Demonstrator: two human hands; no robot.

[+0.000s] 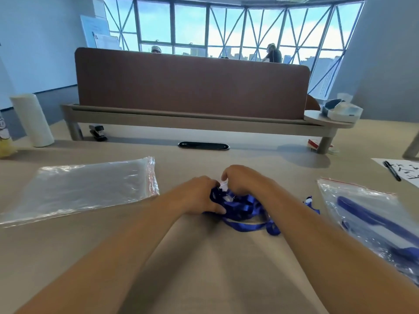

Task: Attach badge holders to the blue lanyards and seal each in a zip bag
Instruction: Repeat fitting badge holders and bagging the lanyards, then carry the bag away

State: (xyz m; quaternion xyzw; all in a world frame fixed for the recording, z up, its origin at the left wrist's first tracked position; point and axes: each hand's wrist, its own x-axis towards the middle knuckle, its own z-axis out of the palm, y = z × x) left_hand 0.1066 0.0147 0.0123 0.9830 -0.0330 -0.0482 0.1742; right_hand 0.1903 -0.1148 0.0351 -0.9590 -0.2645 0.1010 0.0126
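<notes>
A tangled bunch of blue lanyards (242,211) lies on the beige table in front of me. My left hand (199,196) grips the left side of the bunch. At the top of the bunch my right hand (243,180) is closed on a small clear piece with a metal clip; the fingers mostly hide it. A stack of empty clear zip bags (81,186) with red seal lines lies to the left. On the right, a sealed zip bag (371,223) holds blue lanyard material.
The brown desk divider (192,85) and its shelf stand behind. A white roll (32,120) and a black stapler (98,132) are at the back left. A black pen (391,170) lies on paper at the right. A tissue box (341,111) sits on the shelf end.
</notes>
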